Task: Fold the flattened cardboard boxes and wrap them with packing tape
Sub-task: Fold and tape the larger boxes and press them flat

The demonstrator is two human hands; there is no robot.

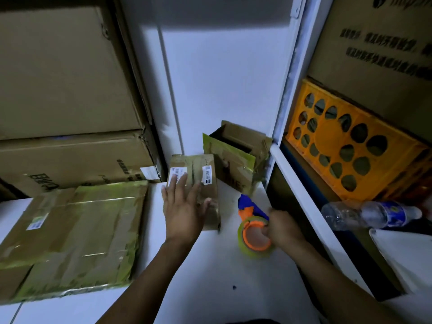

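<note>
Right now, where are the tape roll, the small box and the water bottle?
tape roll [251, 239], head view, orange core.
small box [194, 165], head view, top face between its labels.
water bottle [371, 215], head view, clear middle of its body.

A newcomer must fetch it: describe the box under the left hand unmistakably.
Look at the foot of the white wall. The small box lies there under the left hand, between the large flat box and the open-topped box. Only it bears two white labels.
</note>
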